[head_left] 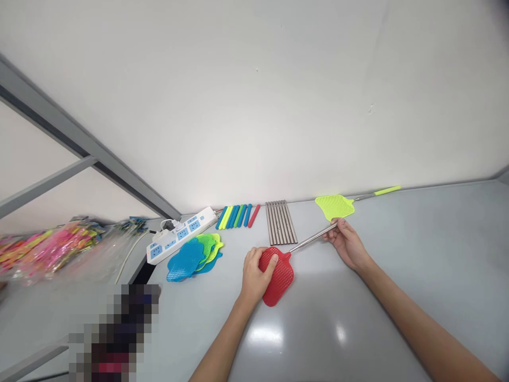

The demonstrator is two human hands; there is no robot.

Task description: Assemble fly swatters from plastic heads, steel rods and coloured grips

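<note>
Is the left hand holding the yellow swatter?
No, the left hand holds the red swatter head, while the yellow swatter lies near the wall.

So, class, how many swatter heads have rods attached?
2: the red head in the left hand, and the yellow head near the wall. The loose heads overlap, but none visibly has one.

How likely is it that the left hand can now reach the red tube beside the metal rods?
Probably yes: nothing seems to block the way from the left hand to the red tube. However, that hand holds the red swatter head, so it may need to let go first.
</note>
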